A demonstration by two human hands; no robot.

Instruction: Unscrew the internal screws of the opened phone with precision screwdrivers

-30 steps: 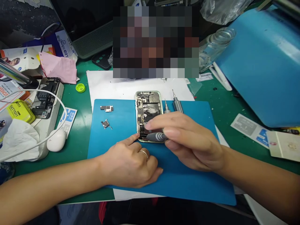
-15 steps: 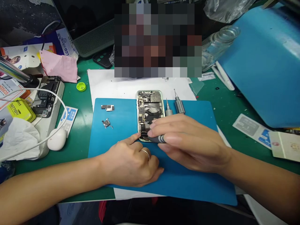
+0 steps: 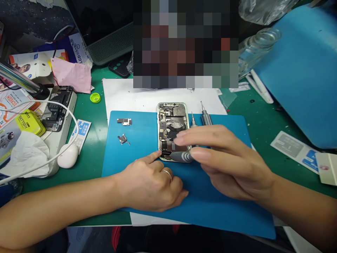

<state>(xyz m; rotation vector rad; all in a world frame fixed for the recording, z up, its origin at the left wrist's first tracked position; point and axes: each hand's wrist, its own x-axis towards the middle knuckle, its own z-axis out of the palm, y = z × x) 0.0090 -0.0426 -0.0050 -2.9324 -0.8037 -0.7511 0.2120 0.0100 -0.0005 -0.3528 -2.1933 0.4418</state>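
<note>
A phone [image 3: 175, 131] with its back off and inner parts bare lies on a blue mat [image 3: 126, 151]. One outstretched finger of my left hand [image 3: 155, 182] presses on its lower left corner; the other fingers are curled under, and what is beneath them is hidden. Over the phone's lower right is my right hand [image 3: 223, 161], thumb against the banded end of a grey screwdriver [image 3: 181, 156]. The index finger is lifted away from that tool, whose tip I cannot make out. Two small metal phone parts, a bracket [image 3: 124, 121] and a ragged piece [image 3: 123, 139], lie left of the phone.
Two more screwdrivers [image 3: 206, 116] stand beyond my right hand. At left are another opened phone [image 3: 57, 109], a white cable [image 3: 63, 105] and a yellow battery box [image 3: 31, 121]. A glass jar [image 3: 259, 49] and a blue sheet [image 3: 302, 77] are at right.
My right hand has drawn slightly back to the right, its fingers spreading and showing more of the screwdriver. The left finger stays on the phone's corner. The whole view has shifted a little.
</note>
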